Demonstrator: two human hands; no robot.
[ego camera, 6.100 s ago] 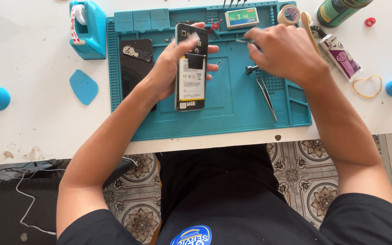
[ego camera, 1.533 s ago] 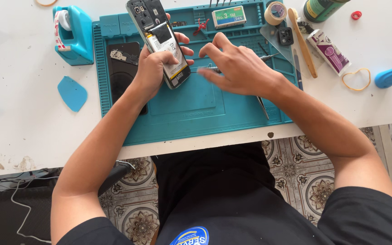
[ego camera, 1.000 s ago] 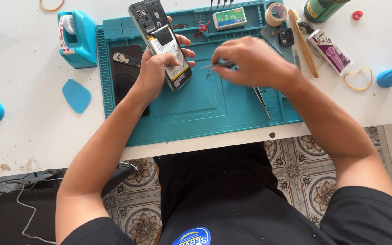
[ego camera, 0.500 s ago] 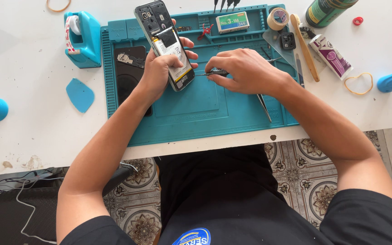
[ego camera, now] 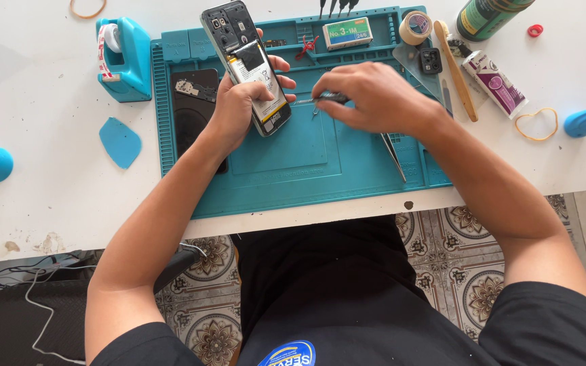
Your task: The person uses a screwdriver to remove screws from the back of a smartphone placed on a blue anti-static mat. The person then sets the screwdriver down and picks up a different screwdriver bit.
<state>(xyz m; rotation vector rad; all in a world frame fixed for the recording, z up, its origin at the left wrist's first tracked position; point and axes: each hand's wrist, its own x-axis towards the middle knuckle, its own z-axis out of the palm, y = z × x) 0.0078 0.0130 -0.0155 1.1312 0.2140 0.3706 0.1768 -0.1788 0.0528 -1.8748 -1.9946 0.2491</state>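
The left hand (ego camera: 239,108) clamps its fingers around an opened phone (ego camera: 247,64), tilting it up off the teal mat (ego camera: 306,163), likely to expose its insides. The right hand (ego camera: 367,98) pinches a thin screwdriver (ego camera: 310,100), tip just beside the phone. A detached black back cover (ego camera: 194,102) lies left of the phone; tweezers (ego camera: 393,146) lie right, out of the way.

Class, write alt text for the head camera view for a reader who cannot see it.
A person's left hand holds an opened phone above a teal work mat, while the right hand points a slim tool at it. A tape dispenser stands to the left.
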